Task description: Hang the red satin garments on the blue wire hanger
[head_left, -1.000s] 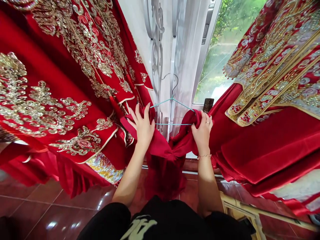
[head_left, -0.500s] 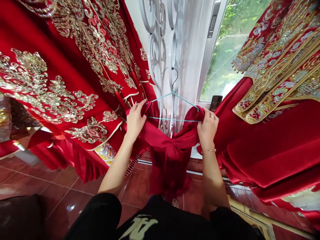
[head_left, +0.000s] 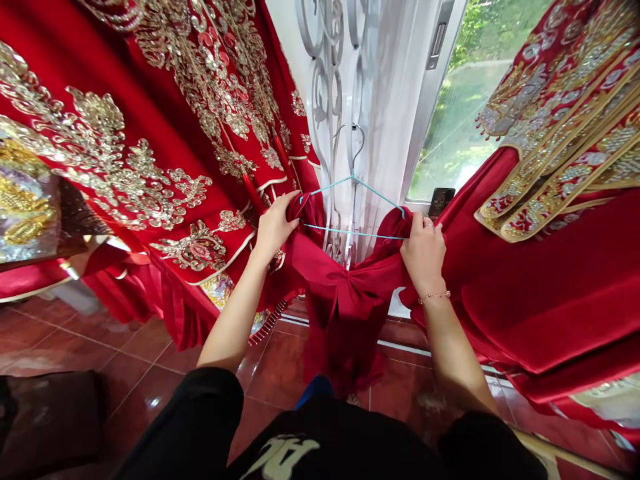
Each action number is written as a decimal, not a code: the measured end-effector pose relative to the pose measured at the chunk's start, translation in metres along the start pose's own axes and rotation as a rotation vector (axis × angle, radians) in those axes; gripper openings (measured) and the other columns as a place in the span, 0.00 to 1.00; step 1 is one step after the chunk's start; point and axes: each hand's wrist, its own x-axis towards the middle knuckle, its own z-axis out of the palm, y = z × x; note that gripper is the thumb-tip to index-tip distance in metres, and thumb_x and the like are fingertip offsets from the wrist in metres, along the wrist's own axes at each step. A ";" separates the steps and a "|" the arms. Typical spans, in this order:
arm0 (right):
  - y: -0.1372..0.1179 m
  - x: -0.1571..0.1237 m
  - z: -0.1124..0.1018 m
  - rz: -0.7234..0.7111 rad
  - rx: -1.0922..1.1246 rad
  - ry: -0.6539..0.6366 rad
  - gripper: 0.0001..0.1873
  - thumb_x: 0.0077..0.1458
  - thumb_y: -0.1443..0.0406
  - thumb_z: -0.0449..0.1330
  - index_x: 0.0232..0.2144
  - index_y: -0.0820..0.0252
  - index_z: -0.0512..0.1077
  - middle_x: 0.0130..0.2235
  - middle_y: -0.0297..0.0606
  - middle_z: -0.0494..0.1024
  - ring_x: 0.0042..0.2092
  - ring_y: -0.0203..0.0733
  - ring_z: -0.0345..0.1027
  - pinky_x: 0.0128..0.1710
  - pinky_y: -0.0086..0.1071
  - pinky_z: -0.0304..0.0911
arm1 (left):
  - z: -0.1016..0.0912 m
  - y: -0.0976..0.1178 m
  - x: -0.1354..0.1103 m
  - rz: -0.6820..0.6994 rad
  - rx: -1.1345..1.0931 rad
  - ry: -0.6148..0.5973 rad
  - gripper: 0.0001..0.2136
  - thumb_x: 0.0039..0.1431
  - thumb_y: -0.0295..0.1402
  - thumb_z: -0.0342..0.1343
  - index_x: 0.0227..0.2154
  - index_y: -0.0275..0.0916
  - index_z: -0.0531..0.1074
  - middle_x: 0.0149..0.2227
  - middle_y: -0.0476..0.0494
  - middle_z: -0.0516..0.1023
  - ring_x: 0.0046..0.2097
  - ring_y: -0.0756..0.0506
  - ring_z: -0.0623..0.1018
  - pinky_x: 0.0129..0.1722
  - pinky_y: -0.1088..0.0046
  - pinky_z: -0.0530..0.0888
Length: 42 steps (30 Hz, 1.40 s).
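Observation:
A dark red dress (head_left: 345,287) with a gathered, bow-like front hangs between my hands. Inside its shoulders is a thin light-blue wire hanger (head_left: 353,177), its hook up against the white scrollwork. My left hand (head_left: 275,227) grips the dress's left shoulder near the hanger's end, fingers closed on the cloth. On the other side my right hand (head_left: 424,248), with a ring and a bracelet (head_left: 434,295), is closed around the right shoulder of the same dress. The cloth hides some of my fingertips.
Red garments with gold beading (head_left: 200,253) hang at the left. More red, gold-trimmed garments (head_left: 530,207) hang at the right. White metal scrollwork (head_left: 320,113) and a window (head_left: 455,133) are ahead. A black phone-like device (head_left: 441,201) stands by the window. A dark box-like object (head_left: 50,413) is on the tiled floor.
My right hand has shifted slightly to the right and turned over the dress's shoulder. The view has shifted a little; both hands still hold the dress.

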 end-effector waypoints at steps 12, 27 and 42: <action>-0.006 0.002 -0.005 0.050 -0.086 -0.062 0.27 0.54 0.77 0.47 0.55 0.66 0.68 0.49 0.63 0.75 0.52 0.63 0.69 0.47 0.53 0.68 | 0.027 0.012 0.007 -0.068 0.152 0.143 0.30 0.56 0.20 0.48 0.64 0.39 0.64 0.61 0.33 0.72 0.57 0.33 0.76 0.57 0.55 0.73; 0.020 0.047 -0.036 0.308 0.101 -0.248 0.11 0.49 0.77 0.58 0.34 0.63 0.74 0.31 0.41 0.75 0.34 0.43 0.67 0.36 0.34 0.59 | -0.025 -0.005 0.076 0.138 0.312 -0.326 0.24 0.48 0.18 0.53 0.51 0.33 0.71 0.50 0.31 0.77 0.51 0.35 0.78 0.51 0.62 0.73; 0.022 -0.068 -0.013 1.042 1.207 -0.018 0.12 0.29 0.70 0.56 0.17 0.56 0.54 0.14 0.19 0.54 0.17 0.26 0.46 0.16 0.23 0.44 | 0.002 -0.112 0.013 -0.221 -0.375 -0.369 0.22 0.39 0.17 0.45 0.35 0.28 0.80 0.31 0.49 0.80 0.33 0.50 0.75 0.50 0.61 0.76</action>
